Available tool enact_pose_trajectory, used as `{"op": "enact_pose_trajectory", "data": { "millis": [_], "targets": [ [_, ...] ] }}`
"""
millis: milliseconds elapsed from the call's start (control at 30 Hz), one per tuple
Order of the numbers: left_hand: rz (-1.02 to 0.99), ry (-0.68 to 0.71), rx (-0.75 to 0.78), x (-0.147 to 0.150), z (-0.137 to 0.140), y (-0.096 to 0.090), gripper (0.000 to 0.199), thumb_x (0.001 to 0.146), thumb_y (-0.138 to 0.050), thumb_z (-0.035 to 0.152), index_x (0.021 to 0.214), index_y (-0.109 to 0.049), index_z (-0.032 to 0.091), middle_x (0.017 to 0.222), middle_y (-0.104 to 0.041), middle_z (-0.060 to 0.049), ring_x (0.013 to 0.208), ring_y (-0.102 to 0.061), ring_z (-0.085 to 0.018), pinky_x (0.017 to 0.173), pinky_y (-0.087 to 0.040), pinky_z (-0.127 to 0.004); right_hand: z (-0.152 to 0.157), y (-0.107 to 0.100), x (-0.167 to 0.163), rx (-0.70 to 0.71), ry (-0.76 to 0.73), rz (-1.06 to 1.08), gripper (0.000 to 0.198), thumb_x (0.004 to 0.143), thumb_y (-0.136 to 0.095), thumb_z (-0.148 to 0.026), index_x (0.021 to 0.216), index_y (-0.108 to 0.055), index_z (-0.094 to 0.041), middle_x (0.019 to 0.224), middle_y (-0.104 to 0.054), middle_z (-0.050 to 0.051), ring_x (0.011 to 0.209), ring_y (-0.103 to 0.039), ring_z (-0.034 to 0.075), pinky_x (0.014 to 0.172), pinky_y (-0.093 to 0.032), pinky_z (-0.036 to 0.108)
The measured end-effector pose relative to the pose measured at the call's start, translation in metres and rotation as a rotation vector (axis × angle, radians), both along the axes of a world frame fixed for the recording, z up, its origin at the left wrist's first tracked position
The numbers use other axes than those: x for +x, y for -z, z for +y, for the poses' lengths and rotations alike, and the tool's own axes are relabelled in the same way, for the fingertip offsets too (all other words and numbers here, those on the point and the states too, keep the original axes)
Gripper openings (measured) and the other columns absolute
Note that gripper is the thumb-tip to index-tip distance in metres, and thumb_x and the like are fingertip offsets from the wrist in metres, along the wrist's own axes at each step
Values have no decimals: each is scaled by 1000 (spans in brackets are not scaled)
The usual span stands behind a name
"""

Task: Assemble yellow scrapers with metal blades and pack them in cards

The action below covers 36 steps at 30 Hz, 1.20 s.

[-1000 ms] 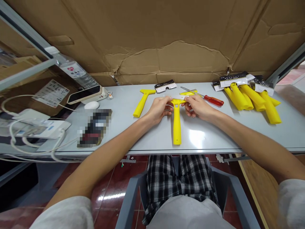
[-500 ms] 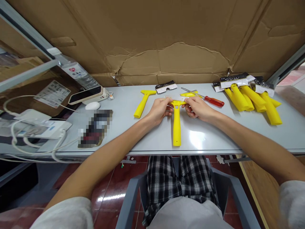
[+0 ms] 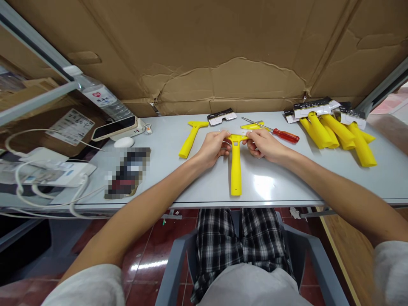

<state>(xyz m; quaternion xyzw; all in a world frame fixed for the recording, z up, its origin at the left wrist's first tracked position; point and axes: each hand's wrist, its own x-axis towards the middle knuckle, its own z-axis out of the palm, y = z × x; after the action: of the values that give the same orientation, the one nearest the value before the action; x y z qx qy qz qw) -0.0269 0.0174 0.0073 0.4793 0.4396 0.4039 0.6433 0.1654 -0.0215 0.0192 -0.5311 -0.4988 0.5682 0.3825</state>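
Note:
A yellow T-shaped scraper handle (image 3: 236,170) points its grip toward me, between my two hands. My left hand (image 3: 213,148) pinches the left end of its crosspiece. The right end is gripped by the fingers of my right hand (image 3: 264,145). Something pale or clear lies along the crosspiece, too small to make out. Beyond my right hand lie a flat yellow piece (image 3: 252,126) and a screwdriver (image 3: 285,135) with a red handle. Left of my left hand rests another yellow scraper handle (image 3: 191,140), and a black and white card (image 3: 222,116) is behind it.
Several yellow handles with black cards form a pile (image 3: 338,131) at the right. On the left are a leaning phone (image 3: 115,127), a white mouse (image 3: 124,142), a water bottle (image 3: 102,95), and a power strip (image 3: 75,173) with cables. A cardboard wall (image 3: 255,42) closes off the back.
Almost nothing differs. Both hands keep hold of the crosspiece in the same place, and the view has shifted very slightly.

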Motion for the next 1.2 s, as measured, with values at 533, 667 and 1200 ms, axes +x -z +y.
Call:
{"op": "enact_pose_trajectory", "data": {
  "millis": [533,667,1200],
  "targets": [
    [-58,-41,-48,1,1,-2,18,100,-55,24,90,-67,15,76,-64,-3,52,-58,-11,47,-46,-24,4,4,3,9,1,34,30,111,-41,-31,90,-54,-14,56,-42,-4,40,-33,5,37,-20,17],
    [-55,-42,-50,1,1,-1,17,99,-56,24,91,-67,15,76,-65,-3,53,-58,-12,47,-46,-24,3,2,2,6,2,22,31,111,-39,-30,90,-55,-14,55,-42,-3,39,-33,5,37,-20,17],
    [-49,-29,-40,0,1,0,15,97,-60,26,89,-67,16,82,-67,-4,55,-59,-11,48,-45,-24,-1,-4,-1,-23,4,13,29,112,-39,-29,92,-54,-14,55,-41,-4,39,-33,5,38,-19,17]
  ]
}}
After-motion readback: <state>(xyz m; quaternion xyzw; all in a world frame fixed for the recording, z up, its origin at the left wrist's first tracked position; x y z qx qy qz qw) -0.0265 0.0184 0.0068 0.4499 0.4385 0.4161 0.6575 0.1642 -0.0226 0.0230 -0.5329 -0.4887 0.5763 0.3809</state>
